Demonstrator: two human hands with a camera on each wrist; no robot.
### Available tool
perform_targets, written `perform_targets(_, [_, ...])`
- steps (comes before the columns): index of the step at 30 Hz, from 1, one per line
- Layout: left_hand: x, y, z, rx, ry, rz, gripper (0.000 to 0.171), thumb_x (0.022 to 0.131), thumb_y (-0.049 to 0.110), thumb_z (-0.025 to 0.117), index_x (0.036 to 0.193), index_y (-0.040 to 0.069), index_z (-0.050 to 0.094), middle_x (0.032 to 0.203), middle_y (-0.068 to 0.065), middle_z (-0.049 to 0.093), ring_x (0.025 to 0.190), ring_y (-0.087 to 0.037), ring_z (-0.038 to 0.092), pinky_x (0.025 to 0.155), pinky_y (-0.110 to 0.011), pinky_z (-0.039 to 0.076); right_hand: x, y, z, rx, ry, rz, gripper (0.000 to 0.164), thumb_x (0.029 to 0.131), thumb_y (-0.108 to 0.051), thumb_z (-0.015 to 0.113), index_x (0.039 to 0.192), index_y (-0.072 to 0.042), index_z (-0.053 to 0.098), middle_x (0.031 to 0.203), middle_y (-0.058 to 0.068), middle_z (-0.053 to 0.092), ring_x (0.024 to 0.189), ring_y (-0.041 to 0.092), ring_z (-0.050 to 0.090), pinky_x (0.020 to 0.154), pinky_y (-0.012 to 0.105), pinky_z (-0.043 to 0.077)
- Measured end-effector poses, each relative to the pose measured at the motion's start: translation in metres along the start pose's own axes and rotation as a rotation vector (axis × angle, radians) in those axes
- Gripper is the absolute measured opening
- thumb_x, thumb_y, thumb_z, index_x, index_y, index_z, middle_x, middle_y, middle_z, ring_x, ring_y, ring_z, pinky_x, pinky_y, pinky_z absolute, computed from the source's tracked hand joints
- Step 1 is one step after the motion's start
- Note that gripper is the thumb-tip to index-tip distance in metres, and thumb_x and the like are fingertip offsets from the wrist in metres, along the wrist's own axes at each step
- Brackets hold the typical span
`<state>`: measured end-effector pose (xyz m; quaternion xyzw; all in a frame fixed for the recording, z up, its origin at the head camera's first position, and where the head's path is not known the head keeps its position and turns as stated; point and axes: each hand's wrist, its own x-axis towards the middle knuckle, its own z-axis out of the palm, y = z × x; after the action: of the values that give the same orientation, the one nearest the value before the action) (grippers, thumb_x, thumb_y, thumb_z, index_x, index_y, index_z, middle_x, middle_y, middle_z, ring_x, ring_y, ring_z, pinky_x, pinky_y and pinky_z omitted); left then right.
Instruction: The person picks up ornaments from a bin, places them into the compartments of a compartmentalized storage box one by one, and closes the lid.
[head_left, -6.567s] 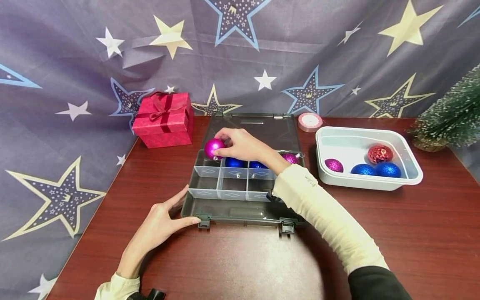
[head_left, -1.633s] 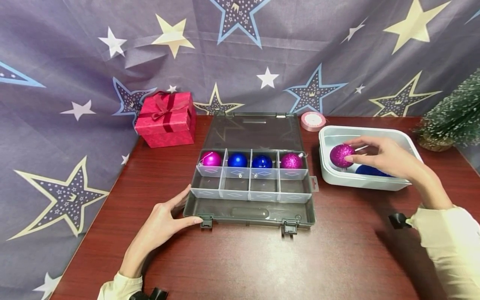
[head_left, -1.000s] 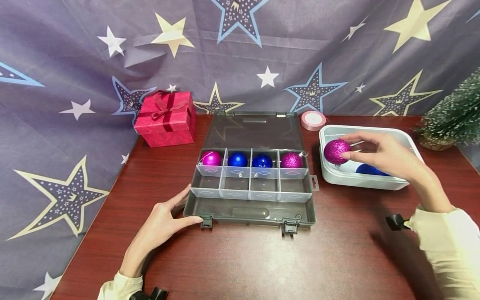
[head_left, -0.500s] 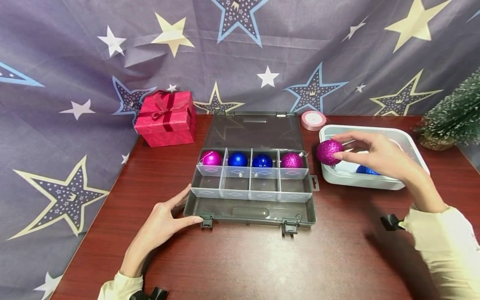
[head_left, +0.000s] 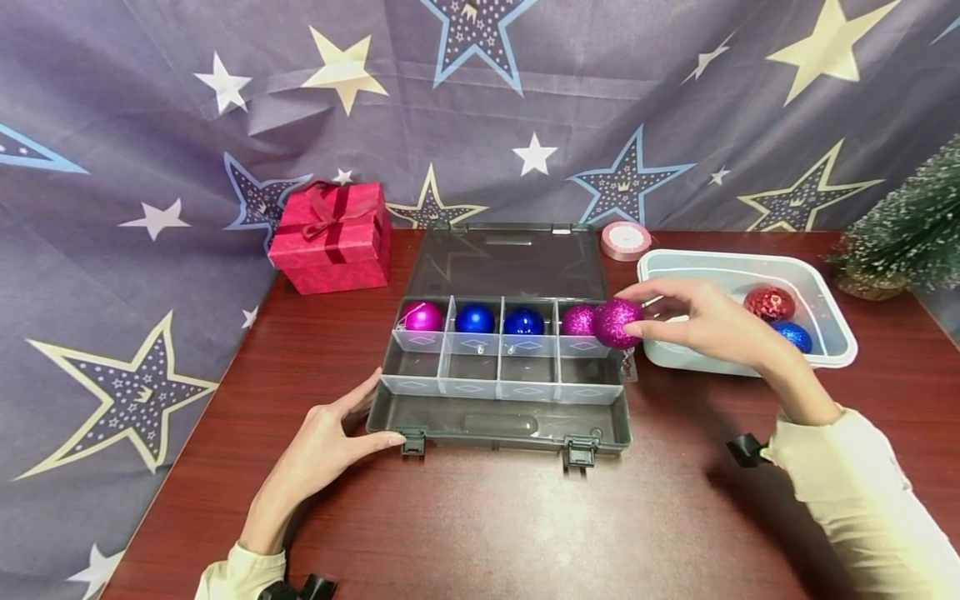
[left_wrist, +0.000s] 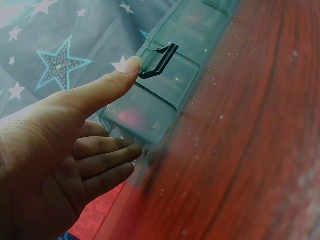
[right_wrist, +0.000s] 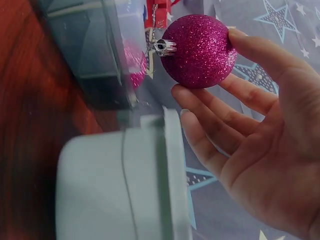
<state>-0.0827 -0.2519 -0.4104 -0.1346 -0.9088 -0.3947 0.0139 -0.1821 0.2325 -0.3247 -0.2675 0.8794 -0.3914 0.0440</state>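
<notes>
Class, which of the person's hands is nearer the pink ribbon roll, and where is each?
Right. The right hand holds a glittery bauble in front of the ribbon roll; the left hand is farther off, at the near left corner of the open case.

Left grip point(head_left: 322, 442) spread in a wide V: the left thumb point(left_wrist: 107, 92) is straight and well apart from the left fingers point(left_wrist: 110, 162), which lie nearly straight, side by side. In the head view, its fingers point up and to the right. Below this grip, the left wrist point(head_left: 262, 518) slopes down and left into a cream sleeve point(head_left: 236, 575). Right grip point(head_left: 705, 321), well to the right of the left grip and higher, is curved in a pinch between right thumb point(right_wrist: 260, 50) and fingers, fingertips leftward. The right wrist point(head_left: 806, 400) and forearm trail below it, rightward.
</notes>
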Motion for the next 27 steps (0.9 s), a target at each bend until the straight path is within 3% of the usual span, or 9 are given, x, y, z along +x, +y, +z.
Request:
perform_targets(9, [0.000,0.000,0.000,-0.007,0.001,-0.002,0.093,0.079,0.035,0.093,0.155,0.006,0.048,0.137,-0.011,0.064,0.122,-0.020,0.063,0.096,-0.008,0.040,0.008,0.000,0.013,-0.010,-0.048,-0.049,0.036,0.095,-0.013,0.077,0.130,-0.011,0.071,0.114,-0.001,0.074,0.101,0.016,0.068,0.085,0.024,0.051])
perform_targets(19, [0.000,0.001,0.000,0.012,0.002,-0.006,0.093,0.079,0.037,0.092,0.155,0.007,0.048,0.139,-0.011,0.063,0.123,-0.020,0.062,0.096,-0.008,0.039,0.009,-0.004,0.013,0.013,-0.087,0.002,0.033,0.096,-0.019,0.077,0.128,-0.010,0.070,0.114,0.003,0.074,0.102,0.016,0.068,0.086,0.027,0.051])
perform_targets(27, [0.000,0.000,0.001,0.015,0.004,-0.010,0.094,0.078,0.038,0.093,0.155,0.008,0.048,0.139,-0.010,0.063,0.121,-0.019,0.064,0.095,-0.009,0.040,0.001,-0.003,0.004,0.005,-0.041,0.011,0.034,0.097,-0.018,0.076,0.129,-0.010,0.070,0.117,0.005,0.073,0.102,0.013,0.068,0.084,0.023,0.051])
